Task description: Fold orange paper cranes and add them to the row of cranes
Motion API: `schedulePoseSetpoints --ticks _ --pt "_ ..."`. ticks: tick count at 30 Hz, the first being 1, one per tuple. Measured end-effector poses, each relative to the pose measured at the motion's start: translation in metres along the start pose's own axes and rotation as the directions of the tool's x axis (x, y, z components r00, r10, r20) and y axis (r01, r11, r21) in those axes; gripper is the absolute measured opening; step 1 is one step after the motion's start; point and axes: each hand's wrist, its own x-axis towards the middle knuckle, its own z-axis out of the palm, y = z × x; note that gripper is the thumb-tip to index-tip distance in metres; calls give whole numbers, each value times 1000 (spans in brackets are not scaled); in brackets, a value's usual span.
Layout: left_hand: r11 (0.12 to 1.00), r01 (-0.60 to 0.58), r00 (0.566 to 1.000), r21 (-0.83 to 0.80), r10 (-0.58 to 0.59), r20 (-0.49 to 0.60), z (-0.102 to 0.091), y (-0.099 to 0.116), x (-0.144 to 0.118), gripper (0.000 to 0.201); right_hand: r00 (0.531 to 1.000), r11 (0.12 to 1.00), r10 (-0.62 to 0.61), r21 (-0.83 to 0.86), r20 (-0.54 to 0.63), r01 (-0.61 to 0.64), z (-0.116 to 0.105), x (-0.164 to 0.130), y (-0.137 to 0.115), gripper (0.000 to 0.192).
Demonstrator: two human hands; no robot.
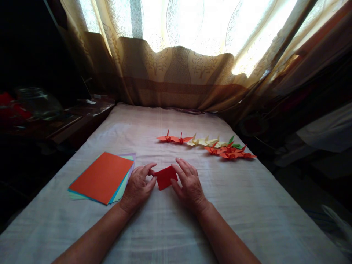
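Observation:
A small folded piece of red paper (166,178) is between my hands, low over the white cloth. My left hand (139,183) pinches its left corner between thumb and finger. On the opposite side, my right hand (189,183) has its thumb on the near right edge and its fingers at the far edge, gripping the paper. Left of my left hand lies a stack of coloured paper (101,178), orange on top, with blue, green and purple edges showing beneath.
Folded paper cranes stand at the back right: red-orange ones (232,151), pale yellow ones (205,141) and something green (235,143) partly hidden among them. A white cloth (154,227) covers the surface. A curtain (170,73) hangs behind; a glass jar (41,102) stands at left.

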Motion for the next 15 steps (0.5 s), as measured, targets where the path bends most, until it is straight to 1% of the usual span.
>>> schedulePoseSetpoints --ticks 3,6,8,11,13,15 --pt "1000 -5 999 -3 5 -31 -2 5 0 39 995 998 -50 -27 -85 48 -4 3 -7 37" --pt "999 -43 998 -30 41 -47 -4 10 -1 35 989 999 -52 -13 -141 50 -8 5 -12 23" --pt "997 -49 997 -54 46 -59 -5 11 -1 31 989 999 -31 12 -144 33 -11 6 -13 17" --pt "998 -11 998 -67 6 -66 -7 8 0 30 992 999 -20 27 -127 24 -15 7 -10 15" --pt "999 42 997 -28 -44 -70 -9 2 1 32 994 999 -18 25 -109 21 -17 8 -7 16" --pt "994 92 994 56 -89 -63 -10 -5 2 37 998 999 -17 27 -68 19 -17 9 -3 15"
